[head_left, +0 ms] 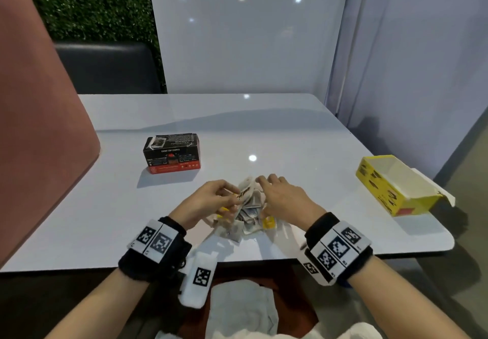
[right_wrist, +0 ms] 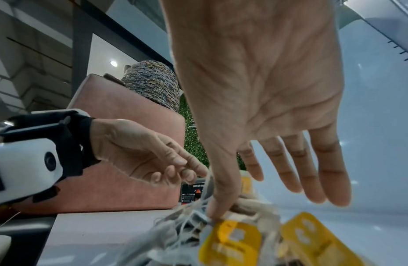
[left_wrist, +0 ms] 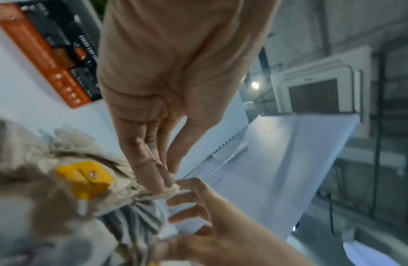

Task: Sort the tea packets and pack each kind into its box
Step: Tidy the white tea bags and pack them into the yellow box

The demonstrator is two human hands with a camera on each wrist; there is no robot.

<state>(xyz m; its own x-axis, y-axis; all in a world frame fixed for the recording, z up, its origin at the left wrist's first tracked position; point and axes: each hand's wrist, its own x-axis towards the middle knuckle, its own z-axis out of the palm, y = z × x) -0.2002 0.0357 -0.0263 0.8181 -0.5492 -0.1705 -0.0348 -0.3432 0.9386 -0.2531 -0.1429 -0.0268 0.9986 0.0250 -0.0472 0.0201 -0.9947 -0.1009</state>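
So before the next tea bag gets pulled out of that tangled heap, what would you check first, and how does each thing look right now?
1. Yellow box open to receive bags: ok, its top is open and the inside looks empty.
2. Black and red box open: not ok, it looks closed from the head view.
3. Left hand has hold of something: ok, its fingertips pinch a bag or string at the pile.
4. Right hand steadies the pile: ok, fingers straight, thumb pressing down.
5. Strings free of tangles: not ok, they cross over several bags.
6. Which kind the pinched bag is: cannot tell.
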